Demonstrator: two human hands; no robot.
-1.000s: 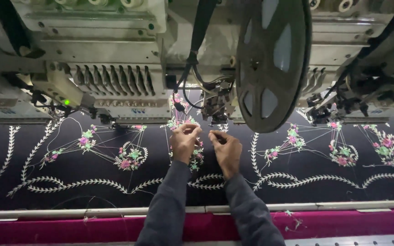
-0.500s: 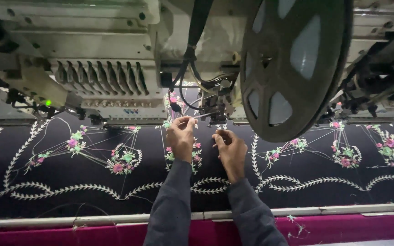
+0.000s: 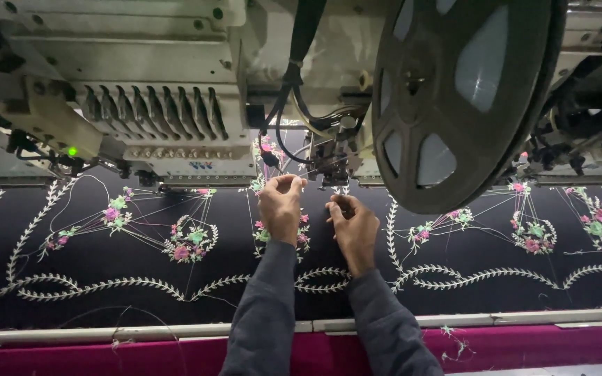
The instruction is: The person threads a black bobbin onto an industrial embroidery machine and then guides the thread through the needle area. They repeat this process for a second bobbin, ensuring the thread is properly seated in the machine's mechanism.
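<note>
Under the embroidery head (image 3: 329, 157) in the head view, I had both hands raised over the black fabric (image 3: 106, 306) — the left hand (image 3: 280, 209) with thumb and fingertips pinched together just below the needle area, the right hand (image 3: 353, 226) beside it and slightly lower, its fingers curled inward. The two hands sat near each other but apart. A fine thread (image 3: 315, 167) ran by the left fingertips; whether either hand actually gripped it, I could not tell. The fabric lay flat beneath, stitched with pink and green flowers (image 3: 186, 244) and pale leafy vines (image 3: 99, 285). A large dark reel (image 3: 454, 97) hung at upper right — a green indicator light (image 3: 72, 151) glowed at left. A magenta strip (image 3: 524, 345) ran along the near edge.
</note>
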